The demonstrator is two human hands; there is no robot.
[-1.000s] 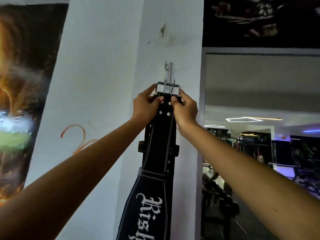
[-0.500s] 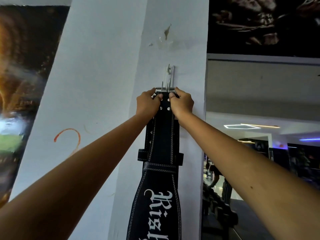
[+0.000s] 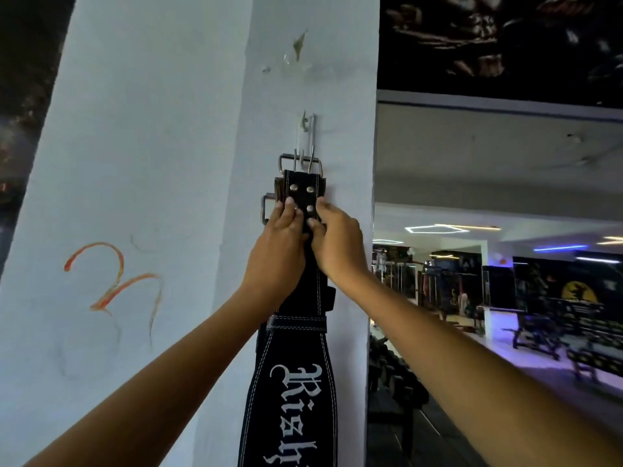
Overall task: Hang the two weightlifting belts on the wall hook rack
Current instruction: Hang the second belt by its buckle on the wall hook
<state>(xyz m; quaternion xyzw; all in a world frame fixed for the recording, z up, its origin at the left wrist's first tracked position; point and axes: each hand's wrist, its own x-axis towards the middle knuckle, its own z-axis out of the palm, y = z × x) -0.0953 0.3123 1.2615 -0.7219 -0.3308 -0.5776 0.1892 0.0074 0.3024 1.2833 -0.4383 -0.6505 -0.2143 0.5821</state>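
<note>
A black leather weightlifting belt (image 3: 293, 392) with white stitching and white gothic lettering hangs down the white pillar. Its steel buckle (image 3: 300, 162) sits at the metal wall hook (image 3: 309, 129), the prongs pointing up. A second buckle (image 3: 266, 207) and a brown strap end peek out behind it at the left, so another belt lies underneath, mostly hidden. My left hand (image 3: 278, 251) and my right hand (image 3: 337, 247) both pinch the belt strap just below the rivets, thumbs on its front.
The white pillar (image 3: 151, 197) carries an orange scribble at the left. Its right edge borders a mirror or opening (image 3: 488, 264) showing gym benches and lit ceiling panels. Dark posters hang at the top right and far left.
Both hands have slid down the strap from the buckle to below the rivets. The buckle now stays up by the hook without the fingers on it.
</note>
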